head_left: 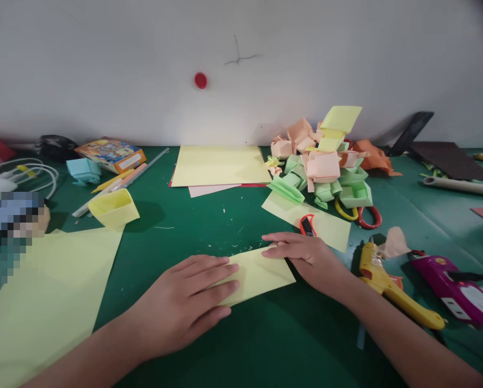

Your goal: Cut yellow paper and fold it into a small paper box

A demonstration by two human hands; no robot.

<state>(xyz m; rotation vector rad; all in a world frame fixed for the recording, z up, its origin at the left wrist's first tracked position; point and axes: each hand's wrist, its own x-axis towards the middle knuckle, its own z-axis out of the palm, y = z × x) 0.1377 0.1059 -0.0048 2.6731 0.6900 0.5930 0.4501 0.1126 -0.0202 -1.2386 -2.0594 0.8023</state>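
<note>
A pale yellow strip of paper (253, 276) lies slightly slanted on the green tabletop. Flat across its left part rests my left hand (195, 299), fingers stretched out. My right hand (302, 256) touches the strip's upper right edge, its index finger extended and its other fingers partly hidden. Just beyond that hand, a red and black box cutter (307, 224) lies on another yellow sheet (333, 229). On the left are a large yellow sheet (59, 280) and a folded yellow paper piece (114, 209).
A heap of folded paper pieces (324, 167) stands back right, with scissors (368, 217) beside it. Farther right lie a yellow glue gun (395, 293) and a purple power strip (460, 288). Stacked sheets (221, 166) and a colourful box (111, 153) are near the wall.
</note>
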